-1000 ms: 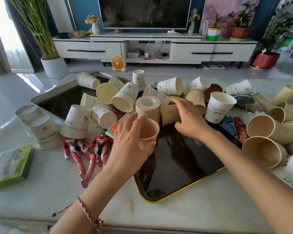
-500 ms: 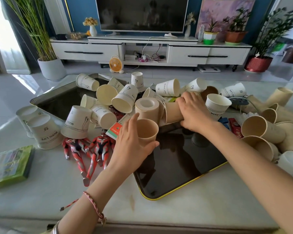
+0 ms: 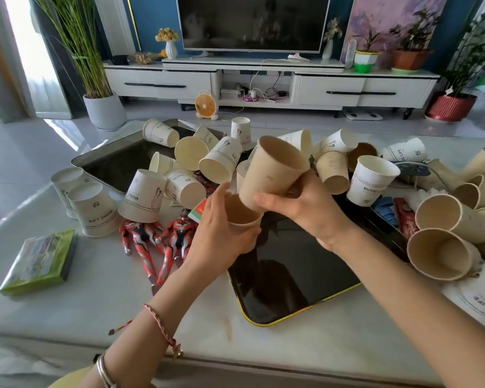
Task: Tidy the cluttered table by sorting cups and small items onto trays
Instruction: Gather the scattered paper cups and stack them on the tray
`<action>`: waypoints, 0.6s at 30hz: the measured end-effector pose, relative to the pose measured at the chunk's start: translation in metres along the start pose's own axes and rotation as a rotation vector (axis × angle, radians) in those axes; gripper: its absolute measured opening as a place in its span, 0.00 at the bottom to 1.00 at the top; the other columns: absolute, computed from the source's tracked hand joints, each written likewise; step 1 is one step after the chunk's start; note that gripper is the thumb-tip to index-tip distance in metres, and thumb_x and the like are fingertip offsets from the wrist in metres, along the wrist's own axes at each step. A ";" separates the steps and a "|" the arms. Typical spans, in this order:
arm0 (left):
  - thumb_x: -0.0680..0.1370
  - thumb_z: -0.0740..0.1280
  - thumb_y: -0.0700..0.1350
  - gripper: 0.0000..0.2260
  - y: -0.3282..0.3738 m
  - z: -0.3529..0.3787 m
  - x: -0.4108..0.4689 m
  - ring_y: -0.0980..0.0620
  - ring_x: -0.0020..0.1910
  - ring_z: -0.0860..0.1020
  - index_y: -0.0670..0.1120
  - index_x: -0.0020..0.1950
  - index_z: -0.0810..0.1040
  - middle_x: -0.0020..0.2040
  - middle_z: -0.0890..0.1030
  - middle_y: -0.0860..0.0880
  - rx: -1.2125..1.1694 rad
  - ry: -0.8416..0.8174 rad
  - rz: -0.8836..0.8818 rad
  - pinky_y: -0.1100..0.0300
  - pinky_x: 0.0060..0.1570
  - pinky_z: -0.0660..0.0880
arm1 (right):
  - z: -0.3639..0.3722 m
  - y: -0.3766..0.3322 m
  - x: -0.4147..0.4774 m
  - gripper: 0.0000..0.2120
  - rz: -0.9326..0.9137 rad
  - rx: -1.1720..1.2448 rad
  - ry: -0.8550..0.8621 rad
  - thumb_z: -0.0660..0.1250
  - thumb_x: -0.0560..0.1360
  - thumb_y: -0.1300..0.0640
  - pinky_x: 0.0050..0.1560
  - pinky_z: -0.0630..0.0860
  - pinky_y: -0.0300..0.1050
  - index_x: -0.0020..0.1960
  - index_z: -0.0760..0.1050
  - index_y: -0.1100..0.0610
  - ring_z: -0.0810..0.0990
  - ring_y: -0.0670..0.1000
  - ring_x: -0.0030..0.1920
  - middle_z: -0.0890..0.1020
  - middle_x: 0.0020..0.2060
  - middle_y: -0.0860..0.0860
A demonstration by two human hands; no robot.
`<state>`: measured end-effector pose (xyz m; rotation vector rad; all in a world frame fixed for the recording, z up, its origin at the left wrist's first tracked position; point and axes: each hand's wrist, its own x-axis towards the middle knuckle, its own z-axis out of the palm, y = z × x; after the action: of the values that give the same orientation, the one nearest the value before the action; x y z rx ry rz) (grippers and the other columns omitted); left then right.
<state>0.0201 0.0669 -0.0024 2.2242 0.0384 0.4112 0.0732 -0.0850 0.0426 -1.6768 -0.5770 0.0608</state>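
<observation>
Head view. Left hand wraps a tan paper cup above the black tray. Right hand pinches a second tan cup, tilted into it. Likely light, thin-walled, crushable; best held gently by the sides.

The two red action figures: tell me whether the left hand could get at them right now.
Probably not yet: the left hand holds a tan cup. The red figures lie uncovered on the table just beside it.
</observation>
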 end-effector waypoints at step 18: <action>0.68 0.74 0.46 0.41 -0.001 -0.004 -0.018 0.54 0.71 0.60 0.49 0.74 0.53 0.71 0.61 0.50 0.008 0.070 -0.062 0.63 0.63 0.59 | 0.008 0.017 -0.007 0.29 0.086 -0.234 -0.073 0.73 0.69 0.54 0.57 0.70 0.32 0.67 0.64 0.52 0.74 0.43 0.57 0.74 0.58 0.48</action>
<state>0.0017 0.0672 -0.0064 2.2104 0.1460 0.4550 0.0699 -0.0821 0.0230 -1.9335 -0.5841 0.1211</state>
